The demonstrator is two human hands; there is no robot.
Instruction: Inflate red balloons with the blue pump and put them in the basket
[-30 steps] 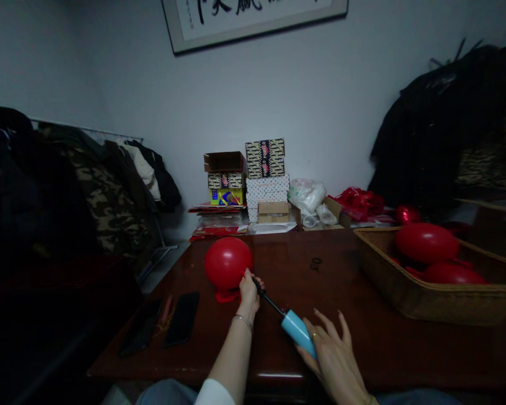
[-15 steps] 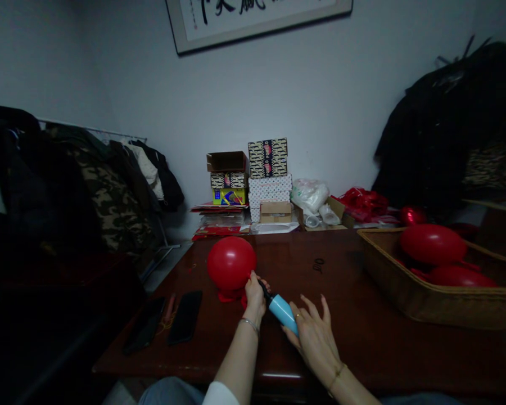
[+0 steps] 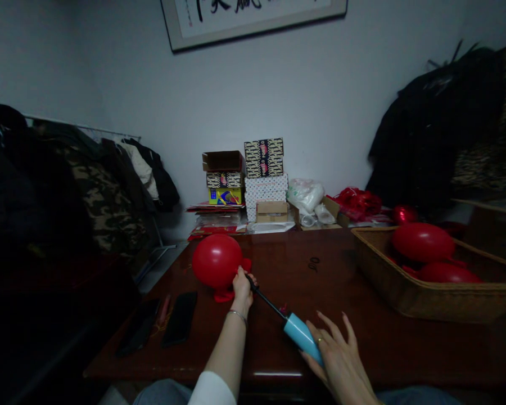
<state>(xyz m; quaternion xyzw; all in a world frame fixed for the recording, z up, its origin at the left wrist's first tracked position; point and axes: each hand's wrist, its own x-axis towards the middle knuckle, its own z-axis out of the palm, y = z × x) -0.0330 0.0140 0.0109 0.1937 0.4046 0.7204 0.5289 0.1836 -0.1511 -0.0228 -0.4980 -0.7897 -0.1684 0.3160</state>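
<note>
Right hand (image 3: 341, 351) is sitting nearest, wrapping thumb and index side round the blue pump (image 3: 302, 337); its other fingers are fanning out wide, off the barrel. Change vs half a second ago: barrel is now standing pulled back toward the person, exposing the thin black rod (image 3: 272, 305) that was mostly hidden. Reading it as a return stroke, so probably no air is going in at this end of the cycle. Balloon size isn't visibly changing.

Left hand (image 3: 243, 286) is holding narrow, fingers pinching round the pump's black front end, right at the red balloon (image 3: 216, 261). Exact grip on the neck is hiding behind the fingers; can't tell. Balloon is resting over the table's left half, just beyond that hand, sitting slightly further left than half a second back. A limp red piece (image 3: 223, 296) is showing under it.

Materials: barrel is looking like smooth glossy plastic, a plain cylinder. Balloon is round, taut, rubbery, catching one soft highlight. Table (image 3: 341, 320) is showing dark reddish-brown polish. Wicker basket (image 3: 425, 306) on the right is flaring outward, coarse weave, holding smooth red balloons (image 3: 424, 242). Farther back, square-edged cardboard boxes (image 3: 263, 158) are stacking up beside a crinkled clear plastic bag (image 3: 307, 194).
</note>
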